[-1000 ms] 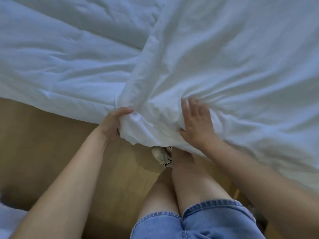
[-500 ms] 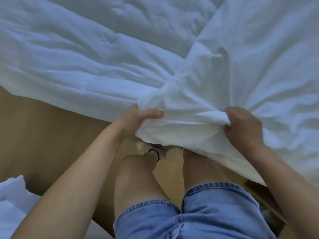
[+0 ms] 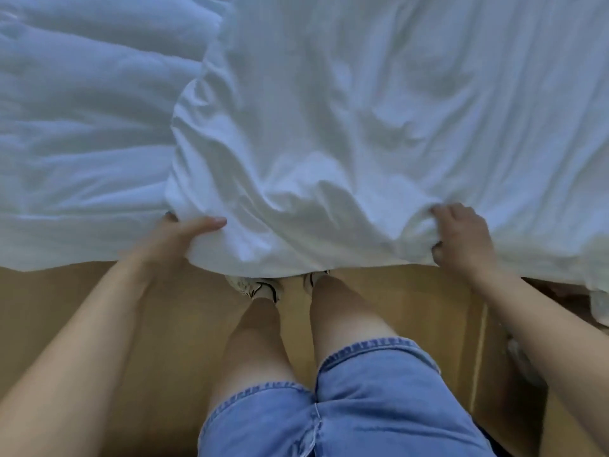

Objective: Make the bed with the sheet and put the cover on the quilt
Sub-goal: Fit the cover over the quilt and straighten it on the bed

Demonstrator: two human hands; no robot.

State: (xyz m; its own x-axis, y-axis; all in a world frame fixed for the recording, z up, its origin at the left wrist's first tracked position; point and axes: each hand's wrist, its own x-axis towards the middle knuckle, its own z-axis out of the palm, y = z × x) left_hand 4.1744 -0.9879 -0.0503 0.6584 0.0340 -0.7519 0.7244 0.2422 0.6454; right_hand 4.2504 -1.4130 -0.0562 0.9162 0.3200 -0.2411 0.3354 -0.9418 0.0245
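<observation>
Blue denim shorts (image 3: 379, 407) and pale dark-lined trainers (image 3: 260, 286) are worn, left hand (image 3: 174, 240) and right hand (image 3: 464, 239) bare.

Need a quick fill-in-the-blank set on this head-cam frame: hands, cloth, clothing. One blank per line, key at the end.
1. The left hand and right hand each grip the white cloth, so ____ hands hold it.
2. The left hand's ____ lies stretched out on top of the cloth.
3. The person's shorts are made of blue ____.
Missing words: two; thumb; denim.
</observation>
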